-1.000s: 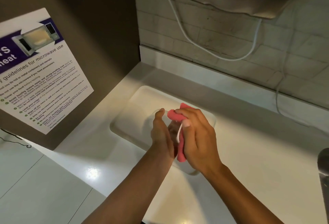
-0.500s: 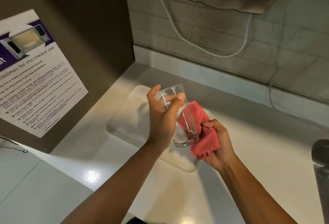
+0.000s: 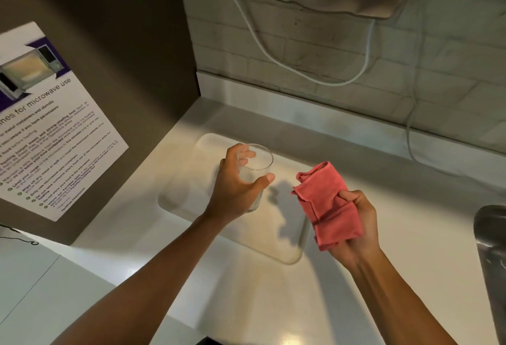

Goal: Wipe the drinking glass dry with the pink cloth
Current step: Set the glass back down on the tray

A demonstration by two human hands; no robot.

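Both forearms were bare from the bottom edge of the view up to the fingers, with no sleeve showing below either wrist. The left hand [image 3: 235, 188] wore nothing: no ring on the fingers, no band behind them at the wrist. The right hand [image 3: 356, 224] was likewise bare, its fingernails short and plain, without glove or watch.

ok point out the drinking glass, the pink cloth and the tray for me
drinking glass [image 3: 258, 162], head view, on the clear wall just under the rim.
pink cloth [image 3: 323, 194], head view, middle of the folded part.
tray [image 3: 294, 255], head view, near right corner of its rim.
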